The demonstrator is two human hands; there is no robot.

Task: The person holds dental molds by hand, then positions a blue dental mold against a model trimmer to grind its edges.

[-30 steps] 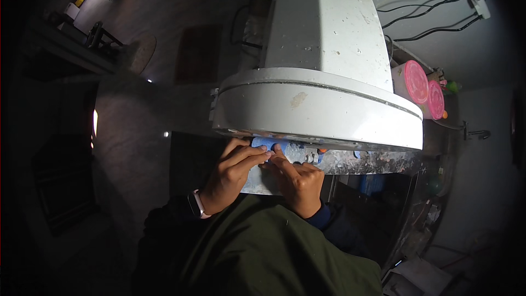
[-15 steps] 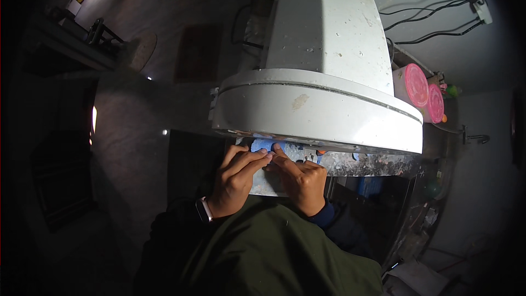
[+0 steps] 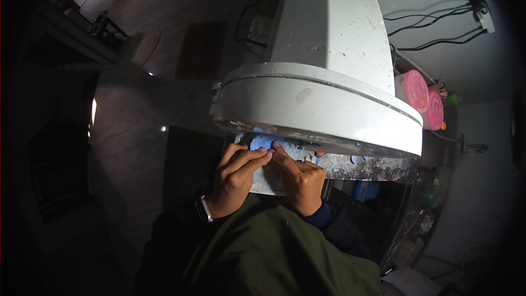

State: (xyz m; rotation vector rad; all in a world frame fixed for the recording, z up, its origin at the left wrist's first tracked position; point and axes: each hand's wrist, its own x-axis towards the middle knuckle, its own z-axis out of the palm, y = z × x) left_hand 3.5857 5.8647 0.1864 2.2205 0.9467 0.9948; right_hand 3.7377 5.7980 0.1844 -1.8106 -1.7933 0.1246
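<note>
the left hand (image 3: 234, 180) and right hand (image 3: 304, 182) meet, fingers bent, at the near edge of a bright-blue patch (image 3: 262, 141) lying flat on the mottled grey surface (image 3: 266, 183) below a rounded white housing (image 3: 323, 109), edge work seemingly unfinished, any grip impossible to tell.

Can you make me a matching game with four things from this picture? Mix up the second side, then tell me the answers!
Things:
1. Two round tub lids
2. Blue patch
3. Big cloth at the bottom of the picture
4. Big rounded machine part

Match with:
A. White
B. Dark green
C. By the fingertips of the left hand and right hand
D. Pink

Right pairs: 1-D, 2-C, 3-B, 4-A
</note>
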